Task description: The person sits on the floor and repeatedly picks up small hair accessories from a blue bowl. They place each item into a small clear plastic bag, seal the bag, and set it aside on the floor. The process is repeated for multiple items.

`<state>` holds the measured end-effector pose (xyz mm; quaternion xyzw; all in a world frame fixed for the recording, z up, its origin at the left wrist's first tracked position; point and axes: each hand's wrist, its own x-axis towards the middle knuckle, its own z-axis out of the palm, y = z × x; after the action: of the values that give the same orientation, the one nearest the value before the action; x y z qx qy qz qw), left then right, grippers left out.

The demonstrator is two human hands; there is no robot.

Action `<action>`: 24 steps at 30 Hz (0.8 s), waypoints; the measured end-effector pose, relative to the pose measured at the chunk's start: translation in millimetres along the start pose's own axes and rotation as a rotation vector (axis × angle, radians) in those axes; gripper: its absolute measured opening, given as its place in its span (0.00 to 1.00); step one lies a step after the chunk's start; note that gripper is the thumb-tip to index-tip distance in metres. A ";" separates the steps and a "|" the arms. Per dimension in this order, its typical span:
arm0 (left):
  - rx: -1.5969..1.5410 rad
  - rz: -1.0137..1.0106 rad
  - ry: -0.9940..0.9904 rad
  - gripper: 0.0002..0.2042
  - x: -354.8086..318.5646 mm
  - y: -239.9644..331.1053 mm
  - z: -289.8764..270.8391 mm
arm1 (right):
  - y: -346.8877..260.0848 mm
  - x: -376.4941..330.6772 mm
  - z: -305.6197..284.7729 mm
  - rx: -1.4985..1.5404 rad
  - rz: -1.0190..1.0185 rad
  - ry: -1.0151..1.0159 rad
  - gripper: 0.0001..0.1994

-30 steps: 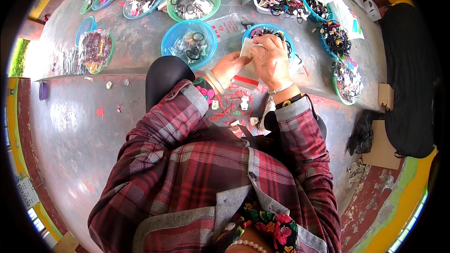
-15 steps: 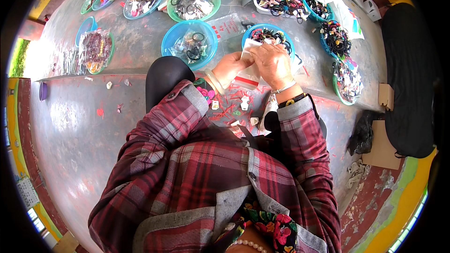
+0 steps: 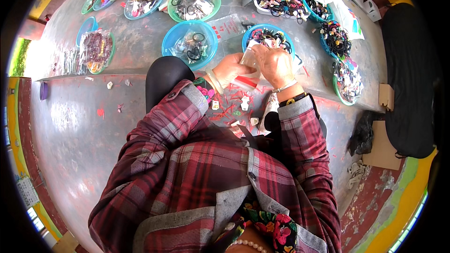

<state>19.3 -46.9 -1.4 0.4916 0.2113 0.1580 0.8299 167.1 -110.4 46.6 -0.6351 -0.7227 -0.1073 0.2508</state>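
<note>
So, only the head view to go on here. Both hands are up at the middle of the grey table [image 3: 140, 47], working on a small clear plastic bag [image 3: 247, 68] with a red strip along its bottom edge. The left hand [image 3: 230, 69] is closed on the bag's left side, and the right hand [image 3: 274, 62] has its fingers pinched at the top of the bag, right over it. The bag sits in the air just in front of the blue bowl [image 3: 267, 40] full of dark hair ties, on the person's side of it.

My guess at the step: the bag is being opened or filled, though honestly I can't make out whether anything's inside, it's too small and the fingers cover it.

Left of that blue bowl is another blue bowl [image 3: 189, 47] holding rings in a wrapper, and past it a green bowl [image 3: 194, 4]. Red scraps [image 3: 225, 110] lie on the table below the bag.

Next move probably needs the right fingers to spread the bag's mouth while the left keeps it steady.
</note>
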 end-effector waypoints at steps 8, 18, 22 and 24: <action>0.128 -0.038 0.023 0.13 -3.1 0.7 -1.4 | 4.0 -3.6 7.3 0.049 0.156 -0.003 0.06; -0.110 -0.089 0.032 0.15 -5.1 -9.2 -8.8 | 16.4 -3.7 3.1 0.133 0.405 -0.008 0.09; -0.114 -0.098 0.041 0.15 -4.7 -13.1 -11.6 | 25.1 -2.3 2.7 0.090 0.498 -0.039 0.09; -0.119 -0.115 0.041 0.15 -4.4 -17.6 -16.8 | 29.2 -0.3 0.9 0.074 0.569 -0.056 0.09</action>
<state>8.0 -44.5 -23.3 0.4252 0.2464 0.1325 0.8608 195.3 -105.2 40.9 -0.8055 -0.5253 0.0113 0.2740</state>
